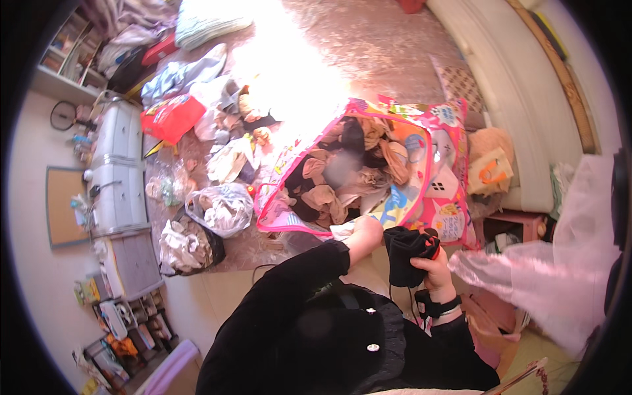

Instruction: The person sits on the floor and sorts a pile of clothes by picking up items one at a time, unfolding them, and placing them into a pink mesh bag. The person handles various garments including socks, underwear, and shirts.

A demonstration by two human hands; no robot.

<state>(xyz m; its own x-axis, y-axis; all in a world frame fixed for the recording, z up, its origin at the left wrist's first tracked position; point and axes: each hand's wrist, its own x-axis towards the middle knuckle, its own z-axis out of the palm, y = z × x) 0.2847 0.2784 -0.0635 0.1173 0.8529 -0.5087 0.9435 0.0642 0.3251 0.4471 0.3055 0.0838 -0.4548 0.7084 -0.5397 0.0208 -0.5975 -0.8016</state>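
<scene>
My right hand (434,268) is closed round a black cloth bundle (405,255), thumb on its side. Thin dark cords hang below the bundle, and a bit of red shows at its edge. My left hand (366,234) is at the near rim of a large pink patterned storage bag (447,204), just left of the bundle. Its fingers are hidden, so their grip does not show. Inside the gaping bag lies a heap of tan, beige and black garments (329,197). A dark band circles my right wrist.
Left of the storage bag are a clear plastic bag (224,207) of light clothes, a dark bag (187,247) and a red bag (172,118). A pale pink translucent plastic bag (540,263) stands at the right. Grey drawers (118,187) line the left wall.
</scene>
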